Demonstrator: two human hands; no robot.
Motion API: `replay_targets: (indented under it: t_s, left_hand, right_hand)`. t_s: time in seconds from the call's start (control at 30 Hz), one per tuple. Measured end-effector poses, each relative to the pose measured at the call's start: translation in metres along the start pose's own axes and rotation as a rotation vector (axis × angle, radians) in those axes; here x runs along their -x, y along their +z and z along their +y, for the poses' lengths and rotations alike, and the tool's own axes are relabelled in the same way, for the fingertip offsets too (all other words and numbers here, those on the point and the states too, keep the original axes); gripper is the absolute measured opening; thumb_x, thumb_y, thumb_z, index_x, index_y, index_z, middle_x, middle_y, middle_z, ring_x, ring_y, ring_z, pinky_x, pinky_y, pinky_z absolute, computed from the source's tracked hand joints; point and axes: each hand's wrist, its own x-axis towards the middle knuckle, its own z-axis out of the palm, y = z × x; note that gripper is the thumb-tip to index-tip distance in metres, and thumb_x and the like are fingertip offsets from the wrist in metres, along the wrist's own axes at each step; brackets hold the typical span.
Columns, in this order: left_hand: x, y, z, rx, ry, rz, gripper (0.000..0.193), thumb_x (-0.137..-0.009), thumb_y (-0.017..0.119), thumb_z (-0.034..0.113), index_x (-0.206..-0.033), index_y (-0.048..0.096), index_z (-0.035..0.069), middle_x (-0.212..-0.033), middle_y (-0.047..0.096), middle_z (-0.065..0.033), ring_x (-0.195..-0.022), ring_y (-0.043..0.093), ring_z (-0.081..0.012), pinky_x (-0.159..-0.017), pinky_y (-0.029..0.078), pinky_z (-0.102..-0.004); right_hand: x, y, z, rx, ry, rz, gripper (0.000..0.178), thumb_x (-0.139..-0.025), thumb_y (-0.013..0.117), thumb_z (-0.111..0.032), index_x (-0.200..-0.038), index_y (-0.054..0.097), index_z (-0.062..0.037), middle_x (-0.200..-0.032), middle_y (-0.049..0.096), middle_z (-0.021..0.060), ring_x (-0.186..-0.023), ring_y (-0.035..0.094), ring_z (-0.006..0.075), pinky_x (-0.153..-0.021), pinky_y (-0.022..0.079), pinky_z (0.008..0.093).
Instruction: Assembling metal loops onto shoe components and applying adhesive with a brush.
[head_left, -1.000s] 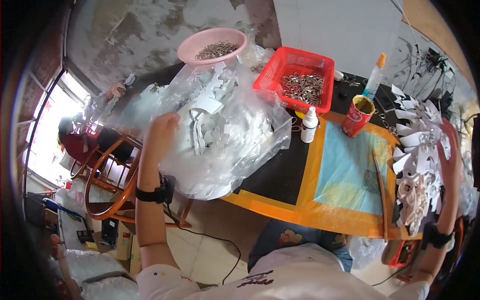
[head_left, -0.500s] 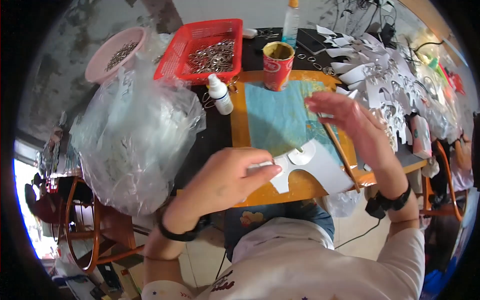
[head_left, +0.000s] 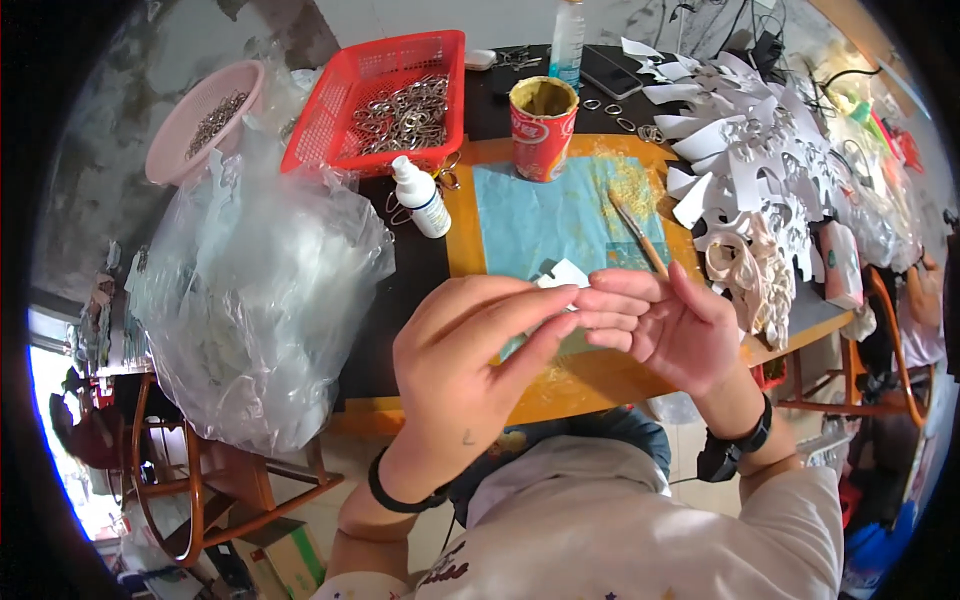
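Observation:
My left hand (head_left: 475,345) is closed in a pinch, thumb against fingers, at the middle of the table's near side. A white cut-out piece (head_left: 565,273) shows just beyond its fingers; most of it is hidden behind my hands. Facing it, my right hand (head_left: 665,325) is turned palm up, its fingers stretched out and its thumb apart. The fingertips of both hands meet or nearly meet. A wooden-handled brush (head_left: 640,232) rests on the blue cloth (head_left: 530,215) just beyond my right hand. Yellowish residue covers the cloth's right part.
Behind the cloth stands a red can (head_left: 543,140) with a crusted rim. Left of it are a white bottle (head_left: 422,200), a red basket (head_left: 300,135) of metal rings and a large plastic bag (head_left: 260,310). White cut-outs (head_left: 745,150) with rings pile up at right, beside beige straps (head_left: 750,275).
My right hand has come down and left to meet my left hand, turning palm up. The white cut-out piece, plainly visible before, is now mostly hidden behind my hands.

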Motion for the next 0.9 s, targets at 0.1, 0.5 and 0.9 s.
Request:
replay_targets:
  t_s: [0.1,0.5,0.9]
  left_hand:
    - [0.002,0.001,0.0,-0.039,0.044,0.047,0.023,-0.07,0.074,-0.006,-0.092,0.07,0.0,-0.085,0.067,-0.0093,-0.073,0.064,-0.0199,-0.065,0.051,-0.0273]
    - [0.019,0.011,-0.011,-0.562,0.186,0.159,0.021,-0.072,0.074,0.006,-0.092,0.065,0.009,-0.085,0.06,-0.0014,-0.069,0.06,-0.0177,-0.055,0.048,-0.0278]
    - [0.029,0.013,-0.014,-0.556,0.1,0.211,0.02,-0.073,0.072,0.005,-0.088,0.06,0.01,-0.082,0.056,-0.0026,-0.066,0.059,-0.0182,-0.053,0.048,-0.0281]
  right_hand:
    - [-0.003,0.009,0.011,0.124,-0.014,0.007,0.067,-0.1,0.028,-0.044,-0.138,0.035,0.0108,-0.14,0.044,0.0234,-0.13,0.043,0.0313,-0.109,0.033,0.0405]
    - [-0.004,0.021,0.023,0.75,-0.173,0.05,0.066,-0.1,0.03,-0.048,-0.138,0.04,0.0053,-0.141,0.043,0.0199,-0.13,0.042,0.0295,-0.106,0.033,0.0425]
    - [-0.006,0.028,0.038,0.756,-0.188,0.06,0.064,-0.1,0.03,-0.046,-0.137,0.043,0.0043,-0.142,0.043,0.0195,-0.128,0.045,0.0295,-0.102,0.037,0.0404]
